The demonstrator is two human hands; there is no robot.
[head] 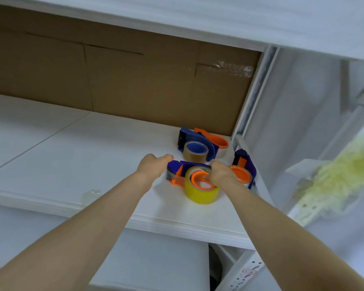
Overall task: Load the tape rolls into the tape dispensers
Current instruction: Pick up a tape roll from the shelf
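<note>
Near dispenser (178, 170) lay on its side on the white shelf (72, 164), toward the right corner. Left hand (153, 168) gripped its blade end, fingers curled together. Right hand (221, 174) curled its fingers over the yellow tape roll (202, 194), which sat on the orange hub. Brown tape roll (194, 157) sat in the blue dispenser (198, 139) just behind.

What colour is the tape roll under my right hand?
Yellow: the roll sits on an orange hub, seen best in the head view.

yellow tape roll (202, 193), blue-and-orange dispenser (178, 172), white shelf (93, 156)
</note>
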